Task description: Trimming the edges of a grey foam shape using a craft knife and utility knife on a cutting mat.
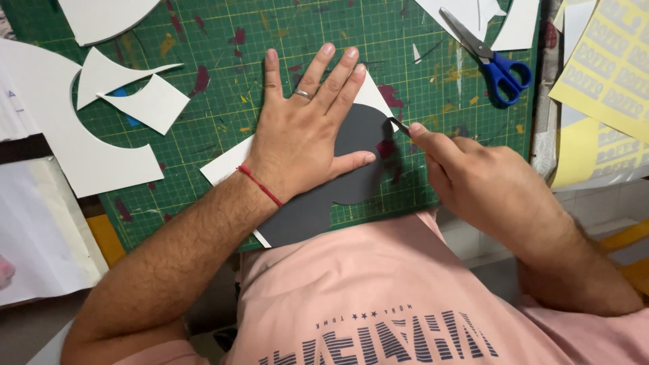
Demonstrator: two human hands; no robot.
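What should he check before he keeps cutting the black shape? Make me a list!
1. Left hand flat on the black sheet, holding it down: ok.
2. Left thumb and fingers away from the blade tip: not ok, the thumb tip lies close to it.
3. Right hand has a firm pinch on the thin knife: ok.
4. Green mat under the cutting spot: ok.
5. Blade sharp: cannot tell, too small to see.
6. Scissors and white scraps away from the cut: ok, they lie farther up the mat.
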